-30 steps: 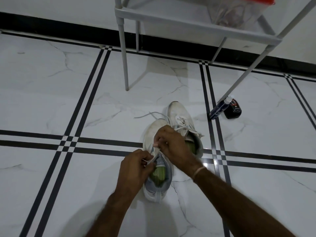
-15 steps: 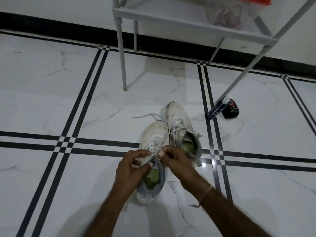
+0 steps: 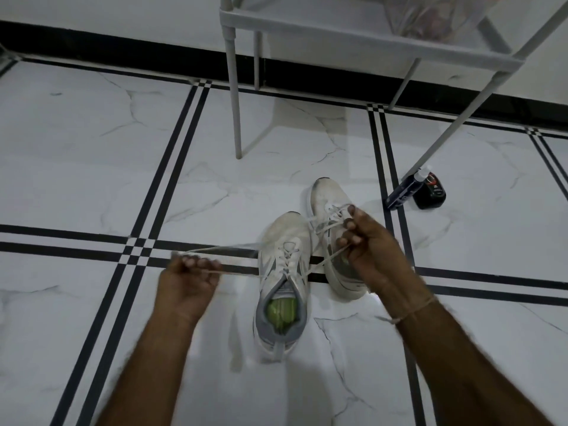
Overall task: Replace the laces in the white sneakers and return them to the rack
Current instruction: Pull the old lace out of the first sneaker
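Two white sneakers stand side by side on the tiled floor, toes pointing away. The near sneaker (image 3: 282, 272) has a grey collar and green insole. My left hand (image 3: 189, 281) is fisted on one end of its white lace (image 3: 233, 273), stretched out to the left. My right hand (image 3: 367, 250) grips the other lace end to the right, over the far sneaker (image 3: 329, 204), hiding part of it. The far sneaker's own lace lies loose across its tongue.
A grey metal rack (image 3: 362, 32) stands against the wall beyond the shoes, its legs reaching the floor. A clear plastic bag (image 3: 430, 16) sits on its lowest shelf. A dark spray bottle (image 3: 405, 189) and a small black bottle (image 3: 431, 192) lie right of the shoes.
My hands were together over the near sneaker's tongue. They have now pulled apart, left hand leftward and right hand up and right, drawing the lace ends taut.
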Demonstrator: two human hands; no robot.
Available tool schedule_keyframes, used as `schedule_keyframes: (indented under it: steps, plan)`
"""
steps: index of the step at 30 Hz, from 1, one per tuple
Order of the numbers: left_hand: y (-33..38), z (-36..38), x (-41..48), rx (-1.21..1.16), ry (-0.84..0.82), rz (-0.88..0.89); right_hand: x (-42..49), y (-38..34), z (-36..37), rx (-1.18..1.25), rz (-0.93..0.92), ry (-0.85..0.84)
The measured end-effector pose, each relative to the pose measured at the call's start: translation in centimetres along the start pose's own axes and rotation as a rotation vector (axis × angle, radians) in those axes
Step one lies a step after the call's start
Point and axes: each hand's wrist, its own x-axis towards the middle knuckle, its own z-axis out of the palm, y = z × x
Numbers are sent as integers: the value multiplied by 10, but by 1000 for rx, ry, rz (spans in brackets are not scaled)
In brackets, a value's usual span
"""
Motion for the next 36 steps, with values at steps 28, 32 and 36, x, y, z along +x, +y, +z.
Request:
schedule_keyframes:
  steps: [28, 32, 36]
  plan:
    - [-62, -15, -14, 1483, -274, 726, -28, 97, -20, -1300, -458, -20]
    - [-67, -23, -18, 1194, -154, 492, -28, 103, -26, -1088, -346, 10]
    - [-64, -23, -21, 1078, -143, 415, -27, 105, -31, -975, -293, 43]
